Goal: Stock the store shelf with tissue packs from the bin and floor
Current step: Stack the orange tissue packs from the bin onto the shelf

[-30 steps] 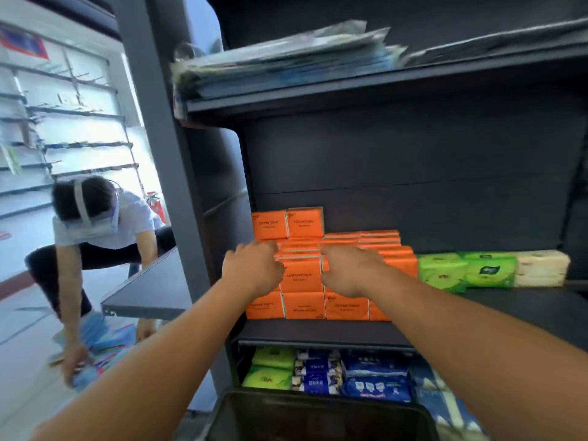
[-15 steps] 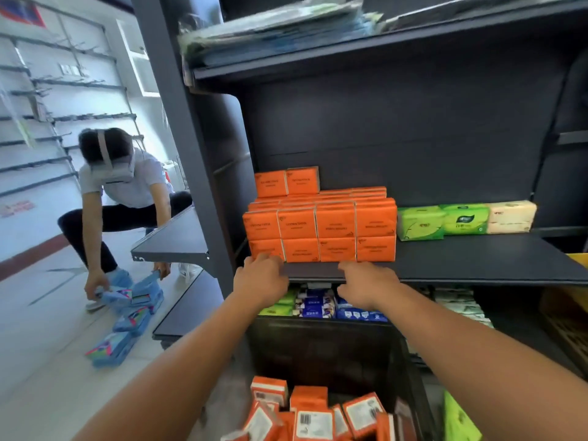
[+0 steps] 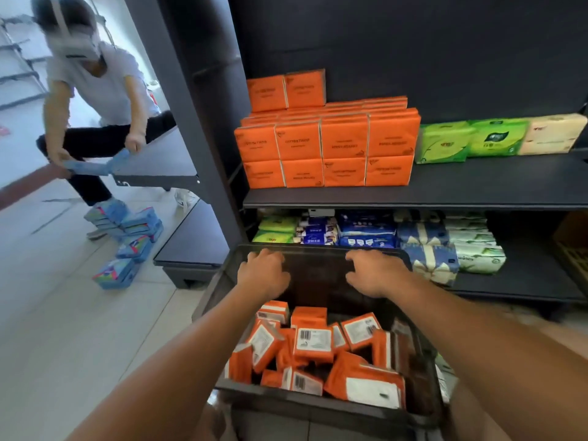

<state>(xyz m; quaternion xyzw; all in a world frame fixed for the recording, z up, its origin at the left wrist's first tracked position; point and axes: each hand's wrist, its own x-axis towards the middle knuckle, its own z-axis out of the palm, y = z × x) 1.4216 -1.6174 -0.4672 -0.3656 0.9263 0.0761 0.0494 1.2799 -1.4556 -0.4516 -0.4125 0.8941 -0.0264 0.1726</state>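
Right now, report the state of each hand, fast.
Left hand: open, grip empty, over the black bin of orange tissue packs.
Right hand: open, grip empty, over the same bin.

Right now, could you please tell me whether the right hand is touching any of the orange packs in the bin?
Apart. The head view shows the dark wall of the bin between the right hand and the orange packs.

You have bare shelf (image 3: 477, 183) right of the orange stack (image 3: 327, 144), before the green packs (image 3: 471, 141); the bin (image 3: 315, 249) fronts the lower shelf (image 3: 525, 281).
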